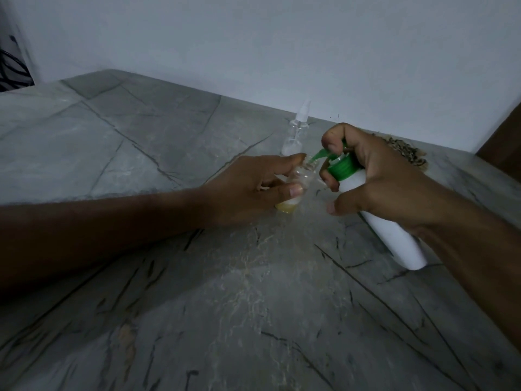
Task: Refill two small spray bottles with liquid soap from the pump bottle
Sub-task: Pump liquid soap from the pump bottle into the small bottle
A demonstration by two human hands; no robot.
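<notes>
Now pumping | left hand (248,190) pinches the open spray bottle (303,176) on the table (141,142), yellow soap low inside | right hand (375,176) wraps the pump bottle (392,235), finger on its green nozzle (320,157) at the mouth | short strokes, spout kept centred | second spray bottle (296,134) stands behind, capped.

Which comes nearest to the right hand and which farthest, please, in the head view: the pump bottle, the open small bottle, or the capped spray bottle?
1. Pump bottle: gripped by the right hand itself, tilted.
2. Open small bottle: just left of it, held by the left hand, under the green spout.
3. Capped spray bottle: behind, standing near the wall.
</notes>
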